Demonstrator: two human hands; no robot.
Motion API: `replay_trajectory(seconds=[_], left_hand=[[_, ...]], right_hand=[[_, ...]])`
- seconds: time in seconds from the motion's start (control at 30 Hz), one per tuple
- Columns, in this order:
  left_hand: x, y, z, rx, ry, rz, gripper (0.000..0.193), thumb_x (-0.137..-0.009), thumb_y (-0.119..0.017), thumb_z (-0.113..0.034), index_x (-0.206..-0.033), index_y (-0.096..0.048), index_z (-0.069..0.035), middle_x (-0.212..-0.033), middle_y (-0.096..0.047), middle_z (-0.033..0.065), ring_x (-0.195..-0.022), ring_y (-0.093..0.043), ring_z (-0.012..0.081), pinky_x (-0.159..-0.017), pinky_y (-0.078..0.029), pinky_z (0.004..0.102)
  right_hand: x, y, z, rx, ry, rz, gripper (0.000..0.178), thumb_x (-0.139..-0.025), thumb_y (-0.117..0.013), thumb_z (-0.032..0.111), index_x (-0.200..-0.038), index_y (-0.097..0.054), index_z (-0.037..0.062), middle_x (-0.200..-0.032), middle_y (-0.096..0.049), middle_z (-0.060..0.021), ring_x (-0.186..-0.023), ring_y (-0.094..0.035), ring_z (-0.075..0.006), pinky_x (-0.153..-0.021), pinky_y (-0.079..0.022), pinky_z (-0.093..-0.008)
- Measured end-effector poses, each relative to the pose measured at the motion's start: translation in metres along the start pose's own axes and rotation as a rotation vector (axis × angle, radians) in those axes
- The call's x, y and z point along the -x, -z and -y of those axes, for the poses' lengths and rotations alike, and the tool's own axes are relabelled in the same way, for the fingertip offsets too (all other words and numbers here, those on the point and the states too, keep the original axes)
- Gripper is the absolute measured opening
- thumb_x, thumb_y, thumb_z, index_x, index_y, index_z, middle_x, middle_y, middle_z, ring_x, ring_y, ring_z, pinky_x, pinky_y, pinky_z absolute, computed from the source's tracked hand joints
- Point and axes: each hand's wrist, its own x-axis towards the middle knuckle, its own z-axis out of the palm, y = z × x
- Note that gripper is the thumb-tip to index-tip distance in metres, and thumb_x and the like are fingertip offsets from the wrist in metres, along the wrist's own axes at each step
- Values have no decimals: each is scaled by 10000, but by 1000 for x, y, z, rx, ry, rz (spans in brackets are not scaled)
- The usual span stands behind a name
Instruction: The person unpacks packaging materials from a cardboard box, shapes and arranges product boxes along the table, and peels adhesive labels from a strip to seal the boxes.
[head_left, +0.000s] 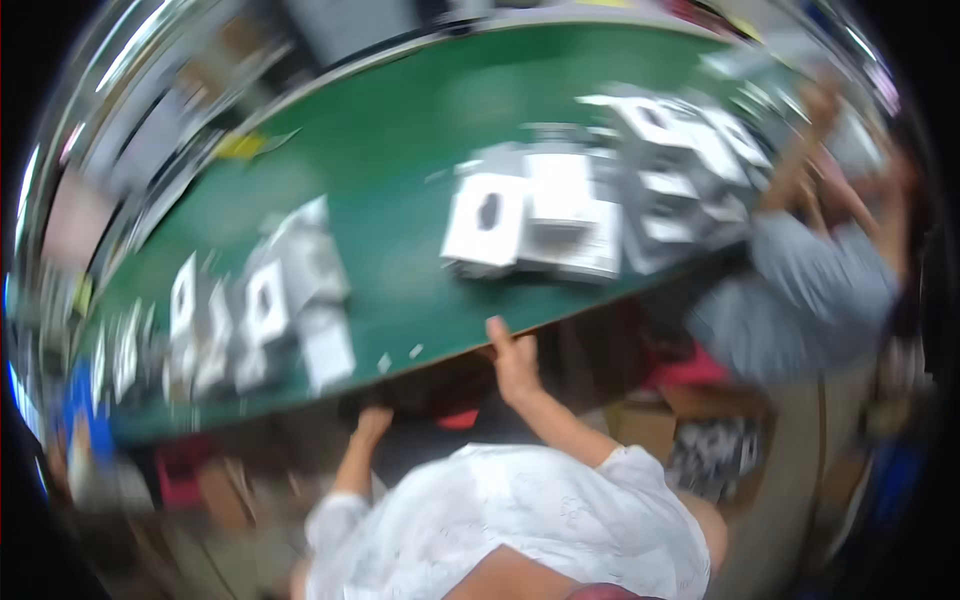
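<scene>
Head view, step in hand: you seem to be steadying or placing yourself at the green counter (390, 180), as no box shows in either hand; motion blur softens everything.
Head view, next move: a reach for a box from here would call for bringing a hand up over the front edge.
Right hand: your right hand (514, 368) is at the counter's front edge, forearm slanting up and leftward, thumb pointing up by the rim.
Right fingers: largely hidden or blurred, so you cannot tell whether they grip the edge.
Left hand: your left hand (375, 421) is lower, just below the front edge, forearm angled up and rightward.
Left fingers: they look bunched, but you cannot tell whether they are closed on anything.
Nearest boxes: the white box with a dark oval (487, 220) sits beyond your right hand, beside more stacked white boxes (559, 190).
Left boxes: another white group (266, 303) stands beyond your left hand.
Right side: a co-worker (815, 285) is at the counter.
</scene>
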Motion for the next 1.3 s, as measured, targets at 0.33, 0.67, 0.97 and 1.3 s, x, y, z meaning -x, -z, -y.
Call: replay_trajectory(seconds=[0.33, 0.67, 0.97, 1.3], left_hand=[[136, 308, -84, 978, 318, -123, 251, -915, -595, -219, -998, -660, 9, -895, -672, 118, -810, -635, 188, -740, -495, 315], [132, 384, 76, 185, 766, -1254, 691, -784, -721, -416, -1306, -469, -39, -1231, -516, 209, -1165, -481, 343, -982, -381, 420], [80, 413, 147, 259, 854, -722, 966, -706, -692, -598, -1422, -313, -74, -1253, -507, 249, -1127, -523, 387, -973, -396, 478], [168, 430, 205, 1029, 153, -1515, 871, -722, -730, 2, -1454, -263, -68, -1306, -399, 137, -1183, -459, 233, -1002, -425, 367]], right_hand=[[5, 10, 34, -36, -201, 54, 368, -938, -593, 300, -1142, -529, 1, -1080, -583, -97, -1028, -583, -204, -819, -525, -369], [20, -76, 78, 287, -168, 960, 342, -960, -534, 200, -1247, -549, 14, -1059, -639, -96, -950, -613, -167, -745, -513, -274], [-35, -227, 28, 936, 765, 458, 978, -728, -782, 290, -1432, -187, -37, -1347, -357, -233, -1239, -358, -367, -1048, -297, -440], [-40, -234, 8, 771, 492, 285, 846, -763, -727, 122, -1429, -215, 20, -1356, -438, -227, -1250, -440, -360, -1013, -371, -423]])
